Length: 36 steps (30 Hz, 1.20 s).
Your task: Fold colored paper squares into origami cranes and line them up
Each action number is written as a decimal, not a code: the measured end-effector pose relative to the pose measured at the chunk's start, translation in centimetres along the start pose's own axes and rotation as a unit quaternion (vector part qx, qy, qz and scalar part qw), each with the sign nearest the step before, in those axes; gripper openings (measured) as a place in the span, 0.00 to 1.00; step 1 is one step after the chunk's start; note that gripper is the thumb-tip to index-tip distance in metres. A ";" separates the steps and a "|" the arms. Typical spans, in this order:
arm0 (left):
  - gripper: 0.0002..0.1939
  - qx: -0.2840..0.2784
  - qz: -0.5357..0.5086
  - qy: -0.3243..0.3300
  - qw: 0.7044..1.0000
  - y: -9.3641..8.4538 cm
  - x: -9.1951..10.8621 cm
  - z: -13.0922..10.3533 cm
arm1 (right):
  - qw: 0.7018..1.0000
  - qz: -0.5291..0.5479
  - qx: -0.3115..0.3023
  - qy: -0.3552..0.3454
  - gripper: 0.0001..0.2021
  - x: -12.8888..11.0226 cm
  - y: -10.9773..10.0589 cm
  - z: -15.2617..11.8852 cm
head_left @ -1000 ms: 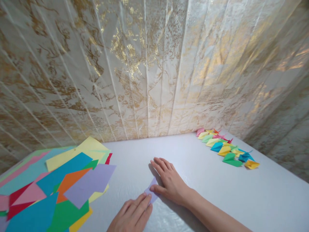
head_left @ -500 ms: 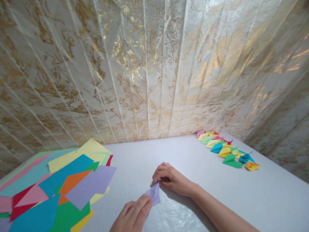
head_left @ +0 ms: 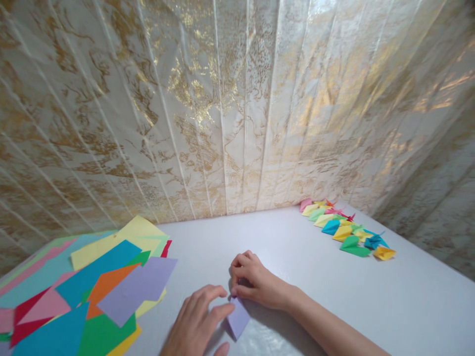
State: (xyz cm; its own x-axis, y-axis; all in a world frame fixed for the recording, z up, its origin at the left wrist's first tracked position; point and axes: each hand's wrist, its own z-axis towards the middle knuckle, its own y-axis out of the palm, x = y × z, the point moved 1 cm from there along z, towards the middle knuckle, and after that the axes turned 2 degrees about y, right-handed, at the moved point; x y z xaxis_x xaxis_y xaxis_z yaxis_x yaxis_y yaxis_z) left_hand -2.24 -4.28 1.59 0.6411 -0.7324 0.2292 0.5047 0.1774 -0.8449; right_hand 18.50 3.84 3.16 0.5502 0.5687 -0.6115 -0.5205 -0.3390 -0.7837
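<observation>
A small folded purple paper [head_left: 238,319] lies on the white table at the lower middle, one narrow end up under my right hand. My right hand [head_left: 250,279] has its fingers curled and pinched on the paper's upper tip. To the left of the paper is my left hand [head_left: 202,314], fingers bent and spread apart, with a fingertip at the paper's upper left edge. Whether that fingertip presses on the paper or only hovers cannot be made out.
Loose coloured sheets, a purple one [head_left: 139,291] on top, overlap on the left of the table [head_left: 208,247]. Several folded paper pieces, among them a green one [head_left: 354,246], stand in rows at the right back. A patterned curtain [head_left: 222,123] hangs behind.
The purple paper now shows a smoother face and reaches lower. My left hand's fingers have lifted and spread from it. My right hand has closed over its upper tip. The view has shifted slightly.
</observation>
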 end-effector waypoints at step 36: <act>0.10 -0.086 -0.062 -0.051 0.993 3.9 -0.1 3.0 | 0.996 0.061 -0.069 -0.013 0.09 0.8 -1.1 -2.0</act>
State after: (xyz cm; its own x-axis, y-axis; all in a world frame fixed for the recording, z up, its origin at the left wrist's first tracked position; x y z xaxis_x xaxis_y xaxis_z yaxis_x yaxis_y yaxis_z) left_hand 1.40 -1.54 -0.28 0.6395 -0.6699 0.3772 0.4827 -0.0321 -0.8752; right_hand 20.82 3.22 3.32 0.4700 0.5363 -0.7011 -0.4870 -0.5049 -0.7127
